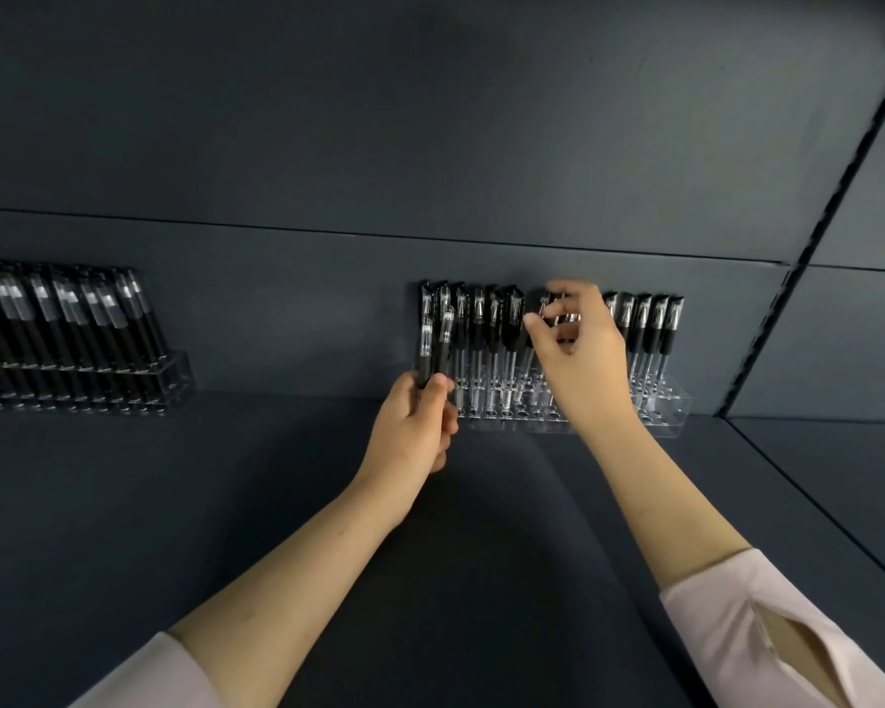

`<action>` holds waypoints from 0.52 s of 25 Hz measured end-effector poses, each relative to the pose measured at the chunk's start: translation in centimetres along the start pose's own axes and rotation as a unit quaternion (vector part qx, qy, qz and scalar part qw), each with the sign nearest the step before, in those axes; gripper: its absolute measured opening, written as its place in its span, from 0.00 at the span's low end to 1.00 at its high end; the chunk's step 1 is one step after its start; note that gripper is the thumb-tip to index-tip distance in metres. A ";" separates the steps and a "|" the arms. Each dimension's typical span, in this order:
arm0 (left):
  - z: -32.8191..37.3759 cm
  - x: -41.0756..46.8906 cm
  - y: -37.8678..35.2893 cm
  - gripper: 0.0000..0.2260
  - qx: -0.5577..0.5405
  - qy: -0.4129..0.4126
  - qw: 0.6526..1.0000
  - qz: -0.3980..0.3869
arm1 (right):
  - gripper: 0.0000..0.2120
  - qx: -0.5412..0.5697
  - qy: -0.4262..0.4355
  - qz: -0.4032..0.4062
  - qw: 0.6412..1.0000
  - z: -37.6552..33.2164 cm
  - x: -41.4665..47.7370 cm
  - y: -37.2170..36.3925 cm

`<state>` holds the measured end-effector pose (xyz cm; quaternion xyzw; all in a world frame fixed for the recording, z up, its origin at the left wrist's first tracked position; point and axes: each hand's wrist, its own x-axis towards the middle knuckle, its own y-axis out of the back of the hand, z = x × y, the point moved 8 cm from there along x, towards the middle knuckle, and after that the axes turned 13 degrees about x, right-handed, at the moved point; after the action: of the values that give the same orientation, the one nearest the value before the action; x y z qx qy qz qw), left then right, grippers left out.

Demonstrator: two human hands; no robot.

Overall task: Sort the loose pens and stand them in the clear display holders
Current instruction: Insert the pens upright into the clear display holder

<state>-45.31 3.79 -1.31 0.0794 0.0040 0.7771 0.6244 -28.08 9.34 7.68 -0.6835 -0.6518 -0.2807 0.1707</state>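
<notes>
A clear display holder [673, 401] stands at the back of the dark shelf, with several black capped pens [486, 329] upright in its holes. My left hand [415, 426] is just left of it, shut on a small bunch of black pens [433, 350] held upright. My right hand [578, 355] is in front of the holder's middle. Its thumb and fingers pinch the cap end of a pen [555, 316] that stands among the others. The pens behind that hand are hidden.
A second clear holder [175, 380] full of black pens [47, 319] with frosted caps stands at the far left. The dark shelf surface [226, 503] spreads in front. A slotted upright [808, 247] and a shelf edge bound the right side.
</notes>
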 end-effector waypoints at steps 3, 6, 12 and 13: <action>0.3 -0.4 -0.7 0.10 0.001 -0.014 0.999 -0.038 | 0.07 0.069 -0.070 -0.097 0.990 0.1 -0.4 -1.3; 0.6 -0.9 -1.7 0.10 0.003 -0.025 0.997 -0.078 | 0.07 0.191 -0.167 -0.170 0.952 0.6 -1.5 -2.9; 0.4 -0.8 -1.7 0.12 0.043 -0.027 0.996 -0.078 | 0.10 0.308 -0.187 -0.044 0.932 1.3 -0.4 -0.6; 0.2 -0.7 -1.6 0.13 0.047 -0.025 0.996 -0.071 | 0.11 0.325 -0.184 0.035 0.927 1.7 -0.1 1.2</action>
<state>-43.62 3.47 -1.31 0.1272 0.0306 0.7274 0.6736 -26.66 10.15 6.46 -0.6523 -0.7030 0.0835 0.2708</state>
